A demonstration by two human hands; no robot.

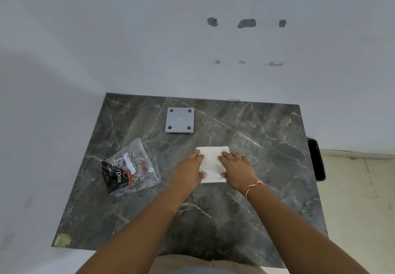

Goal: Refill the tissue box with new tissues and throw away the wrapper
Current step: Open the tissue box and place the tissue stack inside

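A white stack of tissues point(212, 162) lies on the dark marble table point(267, 145), near its middle. My left hand point(190, 170) grips the stack's left side and my right hand point(237, 170) grips its right side, thumbs on the near edge. A crumpled clear plastic wrapper point(131, 168) with black and red print lies flat to the left of my hands. A grey square tissue box part point(180, 120) with four dark round feet facing up rests further back, apart from the stack.
A white wall stands behind and to the left of the table. A black bin point(317, 162) sits on the floor just past the table's right edge. A piece of yellowish tape point(62, 240) marks the near left corner.
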